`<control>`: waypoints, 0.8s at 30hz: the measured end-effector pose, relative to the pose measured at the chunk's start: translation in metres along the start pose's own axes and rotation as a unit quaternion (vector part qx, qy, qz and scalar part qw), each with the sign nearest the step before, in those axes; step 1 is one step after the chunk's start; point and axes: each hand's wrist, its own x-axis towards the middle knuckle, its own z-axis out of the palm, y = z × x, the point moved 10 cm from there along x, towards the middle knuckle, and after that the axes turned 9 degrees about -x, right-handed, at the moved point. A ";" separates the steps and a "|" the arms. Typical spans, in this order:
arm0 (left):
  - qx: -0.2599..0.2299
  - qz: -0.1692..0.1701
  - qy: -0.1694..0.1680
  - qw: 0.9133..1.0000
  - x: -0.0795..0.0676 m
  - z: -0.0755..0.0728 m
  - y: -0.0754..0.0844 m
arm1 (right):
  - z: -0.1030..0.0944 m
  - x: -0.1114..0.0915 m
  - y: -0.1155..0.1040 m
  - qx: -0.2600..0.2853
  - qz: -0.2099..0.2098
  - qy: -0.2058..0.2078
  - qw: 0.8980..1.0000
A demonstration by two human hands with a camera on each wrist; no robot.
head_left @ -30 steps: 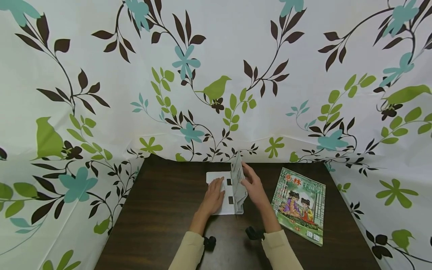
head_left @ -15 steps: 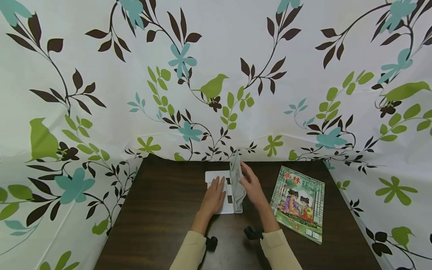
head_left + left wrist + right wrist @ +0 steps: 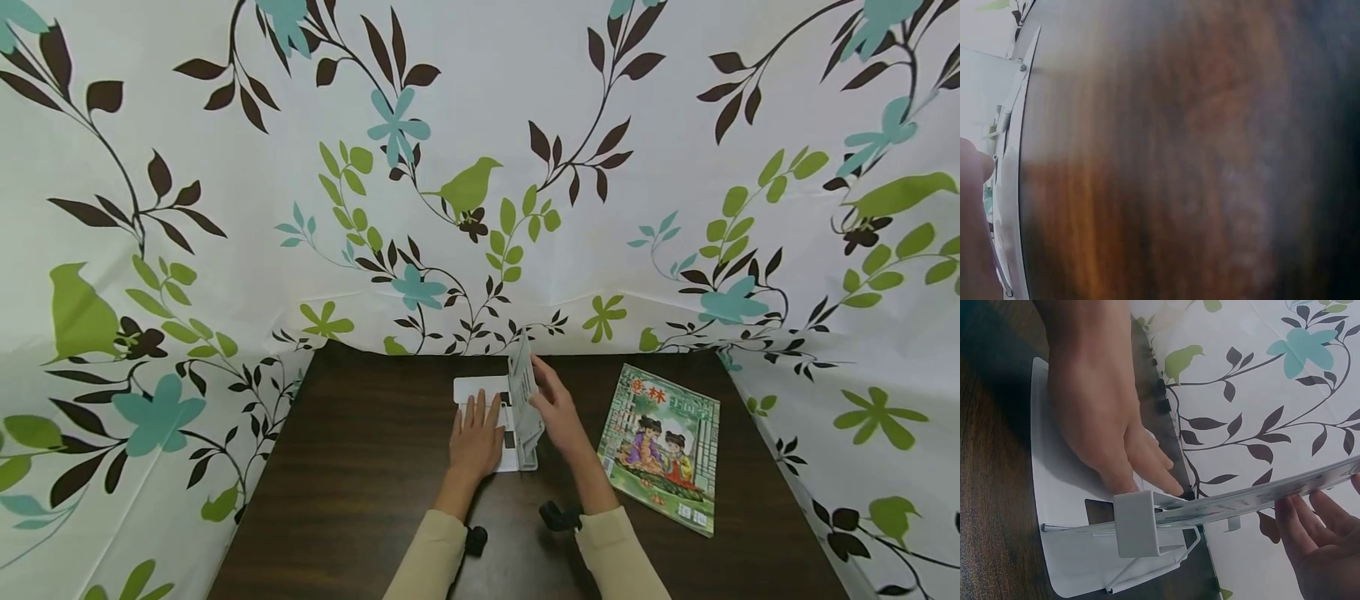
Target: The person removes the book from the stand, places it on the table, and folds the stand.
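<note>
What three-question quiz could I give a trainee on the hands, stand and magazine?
1. True or false: the magazine lies to the right of the stand.
2. Which hand touches the right side of the raised panel? A) left B) right C) neither
3. Fill in: the left hand rests on the stand's white ____.

Key: 1. True. 2. B, the right hand. 3. The base.

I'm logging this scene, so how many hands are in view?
2: the left hand on the white base, the right hand touching the upright panel. Both show plainly.
</note>
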 end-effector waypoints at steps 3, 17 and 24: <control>0.007 -0.003 0.004 1.000 -0.001 -0.002 0.001 | 0.001 0.001 -0.001 -0.003 -0.001 -0.003 1.000; 0.047 -0.032 -0.049 0.997 0.002 0.005 -0.003 | 0.004 -0.001 -0.004 -0.002 0.002 -0.008 1.000; 0.028 -0.041 -0.048 0.998 0.002 0.009 -0.007 | 0.004 -0.002 -0.004 0.006 0.003 -0.008 1.000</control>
